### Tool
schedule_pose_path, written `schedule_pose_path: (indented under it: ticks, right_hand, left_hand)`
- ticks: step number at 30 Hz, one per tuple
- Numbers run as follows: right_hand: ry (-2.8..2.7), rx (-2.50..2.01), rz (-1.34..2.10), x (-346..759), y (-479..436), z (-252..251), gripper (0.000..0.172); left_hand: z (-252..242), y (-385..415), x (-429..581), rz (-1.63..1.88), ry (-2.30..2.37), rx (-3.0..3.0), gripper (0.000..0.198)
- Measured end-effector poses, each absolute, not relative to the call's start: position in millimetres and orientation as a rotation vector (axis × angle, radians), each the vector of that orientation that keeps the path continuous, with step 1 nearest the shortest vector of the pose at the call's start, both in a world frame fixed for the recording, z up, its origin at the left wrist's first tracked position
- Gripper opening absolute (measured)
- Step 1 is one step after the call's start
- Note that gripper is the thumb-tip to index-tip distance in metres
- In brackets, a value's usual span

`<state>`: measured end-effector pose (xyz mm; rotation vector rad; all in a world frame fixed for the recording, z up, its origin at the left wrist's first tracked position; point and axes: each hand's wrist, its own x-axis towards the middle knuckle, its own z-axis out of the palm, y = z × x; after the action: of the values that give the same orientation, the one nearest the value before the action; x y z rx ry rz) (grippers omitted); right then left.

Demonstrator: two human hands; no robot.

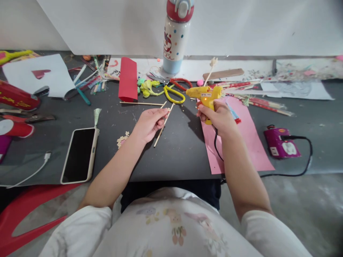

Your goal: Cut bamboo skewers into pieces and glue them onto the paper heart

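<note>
My right hand [221, 116] is wrapped round the handle of a yellow glue gun [205, 92], whose nozzle points left and whose small orange light glows. Between the thumb and fingertips of my left hand [151, 123] is a small pale piece [168, 110], too small to make out fully. Just beside those fingers, a thin wooden stick [160, 134] lies slanted on the dark table [177, 160]. Another stick [142, 103] lies crosswise behind the hand. Small pale pieces [123, 139] are heaped left of my left wrist. Pink paper [241, 146] lies under my right hand.
Yellow-and-red-handled scissors [174, 94], a red paper piece [128, 79] and a tall bottle [175, 43] stand or lie behind my hands. A phone [79, 155] is at left. The glue gun's black cord [217, 146] hangs down; a purple power adapter [282, 142] sits at right.
</note>
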<state>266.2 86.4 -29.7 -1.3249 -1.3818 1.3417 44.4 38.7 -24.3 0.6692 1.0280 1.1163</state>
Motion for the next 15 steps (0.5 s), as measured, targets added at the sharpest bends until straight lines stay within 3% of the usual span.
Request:
schedule_pose_path:
  ticks: [6, 15]
  right_hand:
    - [-1.265, -1.143, 1.628, 259.7, 79.2, -27.7, 0.031]
    - [-1.496, -0.942, 1.669, 264.3, 69.4, -30.7, 0.032]
  left_hand:
    - [-24.2, 40.6, 42.9, 1.195, 1.079, 0.592, 0.018]
    - [-24.9, 41.1, 41.6, 1.223, 1.022, 0.553, 0.014]
